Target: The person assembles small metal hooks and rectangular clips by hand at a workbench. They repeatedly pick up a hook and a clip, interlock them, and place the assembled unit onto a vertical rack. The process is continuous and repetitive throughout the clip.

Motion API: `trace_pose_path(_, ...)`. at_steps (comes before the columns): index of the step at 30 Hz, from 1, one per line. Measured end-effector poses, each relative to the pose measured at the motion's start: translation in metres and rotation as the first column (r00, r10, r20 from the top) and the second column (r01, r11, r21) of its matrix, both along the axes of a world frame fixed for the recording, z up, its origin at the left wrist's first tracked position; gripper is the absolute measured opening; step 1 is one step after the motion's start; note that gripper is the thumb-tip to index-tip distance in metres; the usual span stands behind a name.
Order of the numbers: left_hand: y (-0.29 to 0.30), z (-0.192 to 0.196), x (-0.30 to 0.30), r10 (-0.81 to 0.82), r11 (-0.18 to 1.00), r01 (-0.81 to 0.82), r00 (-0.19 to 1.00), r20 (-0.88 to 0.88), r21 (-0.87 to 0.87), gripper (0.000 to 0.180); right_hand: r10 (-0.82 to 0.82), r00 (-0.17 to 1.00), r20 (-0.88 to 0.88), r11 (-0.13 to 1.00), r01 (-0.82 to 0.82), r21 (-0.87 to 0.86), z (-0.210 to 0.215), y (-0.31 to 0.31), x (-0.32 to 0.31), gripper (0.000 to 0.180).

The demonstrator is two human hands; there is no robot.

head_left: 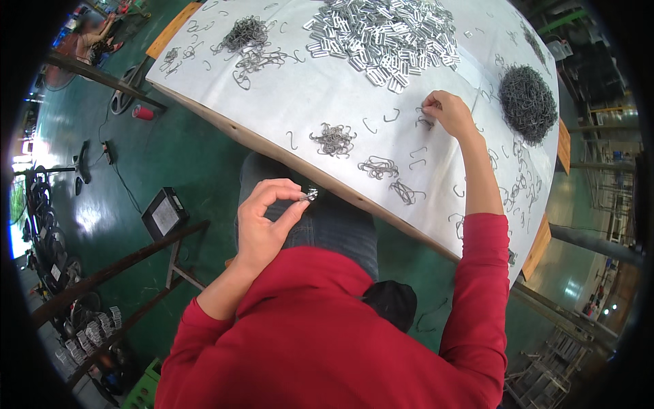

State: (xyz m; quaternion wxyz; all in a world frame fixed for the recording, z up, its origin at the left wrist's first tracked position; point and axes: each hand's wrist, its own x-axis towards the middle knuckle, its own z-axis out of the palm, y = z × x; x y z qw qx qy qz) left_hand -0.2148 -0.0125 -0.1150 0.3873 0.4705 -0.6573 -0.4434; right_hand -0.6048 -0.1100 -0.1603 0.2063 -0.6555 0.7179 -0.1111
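Note:
My left hand (267, 217) is over my lap, just off the table's near edge, with thumb and fingers pinched on a small shiny metal piece (312, 193). Its exact shape is too small to make out. Over on the white tabletop (272, 102), my right hand (448, 112) has its fingertips closed at a few bent wire hooks (426, 123) and seems to pinch one. Small clusters of wire hooks (332, 139) lie between the two hands, with another cluster (379, 167) nearer the edge. Beyond my right hand is a large heap of flat, slotted metal buckles (388, 41).
A dense mound of dark wire hooks (528, 103) stands at the right, with loose hooks scattered around it. Another hook pile (246, 33) is at the far left. A black tray (165, 213) and a red can (142, 112) are on the green floor. Another person sits far left.

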Motion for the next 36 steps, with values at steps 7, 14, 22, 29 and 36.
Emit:
trace_pose_path(7,0.002,-0.004,0.002,0.011,1.000,-0.011,1.000,0.021,0.007,0.011,0.132,0.982,-0.136,0.983,-0.147,-0.110,-0.003,-0.003,0.012,0.008)
trace_pose_path(14,0.003,-0.012,0.004,-0.035,0.999,0.035,0.999,-0.026,-0.006,0.010,-0.088,0.581,0.809,0.993,0.111,0.028,0.060,0.065,0.143,0.015)
trace_pose_path(22,0.008,-0.008,0.010,0.005,0.996,0.002,0.998,0.070,-0.092,0.012,-0.234,0.215,0.948,0.970,0.121,0.212,0.069,0.128,0.229,0.025)
trace_pose_path(29,0.011,-0.008,0.014,0.008,0.983,0.012,0.994,0.110,-0.181,0.012,-0.085,0.289,0.954,0.976,0.217,0.021,0.059,0.132,0.244,0.022)
trace_pose_path(36,-0.039,-0.024,0.027,-0.051,0.928,0.093,0.991,0.122,-0.361,0.019,0.325,0.396,0.859,0.891,0.176,-0.418,0.035,0.143,0.243,0.027)
